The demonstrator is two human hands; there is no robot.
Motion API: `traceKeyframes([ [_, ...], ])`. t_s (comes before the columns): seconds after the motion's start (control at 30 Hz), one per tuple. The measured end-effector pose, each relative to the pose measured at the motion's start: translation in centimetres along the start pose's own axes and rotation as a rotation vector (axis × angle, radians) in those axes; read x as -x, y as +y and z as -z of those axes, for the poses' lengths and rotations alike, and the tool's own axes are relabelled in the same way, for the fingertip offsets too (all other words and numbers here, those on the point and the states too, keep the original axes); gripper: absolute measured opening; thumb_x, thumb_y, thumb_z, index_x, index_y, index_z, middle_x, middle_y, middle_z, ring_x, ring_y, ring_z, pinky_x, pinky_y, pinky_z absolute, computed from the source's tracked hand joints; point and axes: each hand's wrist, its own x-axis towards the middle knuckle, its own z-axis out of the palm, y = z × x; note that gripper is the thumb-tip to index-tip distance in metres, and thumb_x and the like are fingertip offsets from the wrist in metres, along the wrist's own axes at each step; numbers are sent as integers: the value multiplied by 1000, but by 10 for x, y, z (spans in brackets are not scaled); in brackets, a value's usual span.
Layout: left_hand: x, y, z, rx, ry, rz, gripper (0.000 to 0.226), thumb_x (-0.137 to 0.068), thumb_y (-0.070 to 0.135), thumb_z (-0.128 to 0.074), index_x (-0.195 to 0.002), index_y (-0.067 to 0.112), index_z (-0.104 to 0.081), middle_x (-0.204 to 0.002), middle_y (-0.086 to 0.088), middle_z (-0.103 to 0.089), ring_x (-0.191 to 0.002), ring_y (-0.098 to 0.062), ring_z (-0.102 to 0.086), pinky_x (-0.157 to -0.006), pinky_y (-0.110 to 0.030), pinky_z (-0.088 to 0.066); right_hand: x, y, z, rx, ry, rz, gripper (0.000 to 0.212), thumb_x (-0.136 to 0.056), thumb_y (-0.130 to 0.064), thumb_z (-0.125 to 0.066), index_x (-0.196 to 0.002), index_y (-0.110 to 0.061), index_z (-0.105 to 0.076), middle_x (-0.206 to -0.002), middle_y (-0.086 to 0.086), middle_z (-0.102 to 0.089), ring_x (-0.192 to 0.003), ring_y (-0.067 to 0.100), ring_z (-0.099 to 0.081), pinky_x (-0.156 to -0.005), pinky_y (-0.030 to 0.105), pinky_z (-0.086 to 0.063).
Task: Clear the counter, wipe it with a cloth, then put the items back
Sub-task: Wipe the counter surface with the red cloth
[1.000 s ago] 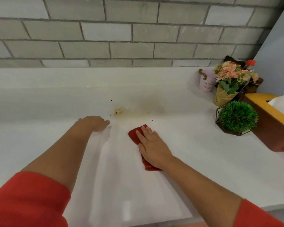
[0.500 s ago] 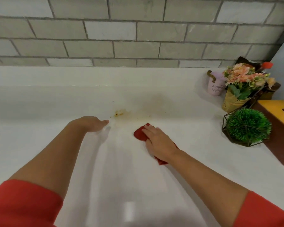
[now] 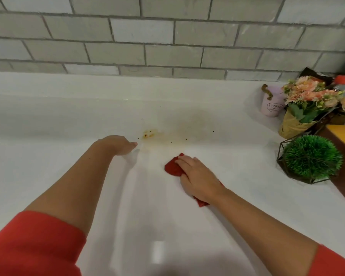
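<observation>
Glossy white counter (image 3: 68, 166): left hand (image 3: 118, 145) flat, empty; right hand (image 3: 197, 176) presses folded red cloth (image 3: 172, 166).

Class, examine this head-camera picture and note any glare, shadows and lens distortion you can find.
Head view: a bright glare patch sits on the glossy counter near the bottom edge; a soft grey shadow runs beside the left hand and forearm; grout lines on the tiled wall bend and tilt toward the sides, typical wide-angle distortion.

counter (image 3: 68, 176): glossy, smooth | cloth (image 3: 173, 166): matt fabric | wall (image 3: 167, 36): rough brick | plant cage (image 3: 287, 156): perhaps metal wire
</observation>
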Motion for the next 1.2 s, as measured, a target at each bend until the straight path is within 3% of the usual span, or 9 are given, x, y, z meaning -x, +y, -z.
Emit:
traceKeyframes([
  [0.1,-2,2,0,1,33,21,49,-97,44,-34,-124,8,-55,-133,-11,-52,-124,-29,-45,-106,-39,-35,2,35,9,141,7,-137,68,-84,-32,-12,-146,-12,-29,-155,2,-25,-144,14,-19,-118,35,-3],
  [0.2,-6,-3,-3,-3,141,71,31,-94,31,-38,-108,11,-58,-121,-7,-56,-113,-28,-50,-99,-41,-36,-23,87,21,293,124,-494,63,-86,-27,-16,-141,-1,-34,-147,16,-34,-139,25,-28,-115,43,-15],
  [0.33,-10,-16,-17,74,289,112,35,-91,14,-41,-123,12,-56,-129,-9,-44,-118,-31,-46,-101,-41,-34,-67,114,35,265,132,-753,52,-97,-24,-29,-141,3,-28,-146,22,-32,-135,33,-30,-114,41,-21],
  [0.63,-39,2,-12,131,209,126,35,-91,16,-42,-122,5,-52,-128,-12,-46,-118,-31,-48,-97,-39,-38,-25,29,6,60,56,-51,48,-100,-13,-31,-147,-11,-27,-156,4,-22,-145,15,-18,-115,19,-2],
  [0.8,-42,6,-6,8,163,132,37,-92,21,-42,-124,7,-51,-127,-10,-49,-118,-29,-49,-96,-38,-39,-40,95,33,-58,167,-356,53,-91,-23,-26,-140,-11,-41,-144,9,-45,-130,26,-44,-109,25,-26],
  [0.9,-45,0,-4,-51,147,112,37,-90,24,-47,-122,10,-54,-126,-7,-51,-116,-27,-50,-92,-36,-40,-75,115,35,-9,120,-503,49,-98,-19,-28,-145,-6,-31,-150,12,-34,-135,28,-36,-113,31,-25],
  [1.0,-46,1,1,-106,137,89,39,-87,31,-51,-121,11,-55,-122,-5,-53,-115,-26,-52,-90,-35,-41,-90,86,20,108,121,-409,51,-100,-18,-29,-148,-3,-21,-155,15,-21,-144,26,-19,-119,32,-11],
  [1.13,-46,0,12,-121,130,91,46,-85,45,-58,-120,15,-56,-122,-2,-54,-115,-24,-52,-88,-36,-40,-62,46,-1,159,85,-90,51,-101,-20,-27,-149,-8,-19,-157,10,-17,-146,19,-13,-118,27,-1],
  [1.2,-48,-4,17,-100,127,96,56,-80,52,-63,-122,17,-56,-124,-1,-55,-117,-23,-51,-91,-36,-41,-56,57,4,140,91,-85,49,-101,-19,-27,-149,-11,-20,-158,5,-17,-147,15,-12,-117,26,1],
])
